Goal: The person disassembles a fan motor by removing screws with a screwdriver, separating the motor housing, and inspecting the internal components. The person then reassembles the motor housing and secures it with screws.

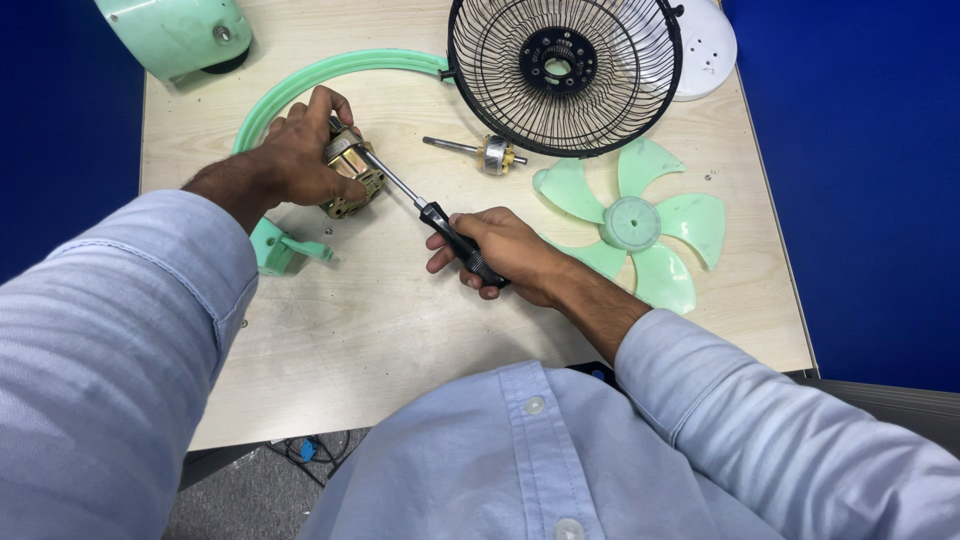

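While we hold the little fan motor (352, 172) down on the bench (400, 320), near its left side, our left hand (300, 155) is wrapped tight around it so it cannot turn. Our right hand (505, 252) is closed around the black handle of the screwdriver (425, 212), and the metal tip rests against the top of the motor. We cannot see the screw itself, so we cannot tell how loose it is. It looks like the fan is already mostly in pieces. The spinning part with its thin rod (480, 152) lies by itself just past the motor. The black wire guard (565, 70) sits at the far edge, and the green blades (635, 222) lie flat to the right, close to our right wrist. A green ring (320, 75) curves behind our left hand, a small green piece (280, 248) lies under our left arm, and the green fan body (175, 32) sits in the far left corner. A round white part (708, 45) peeks out behind the guard. We think the motor is the last thing left to work on.
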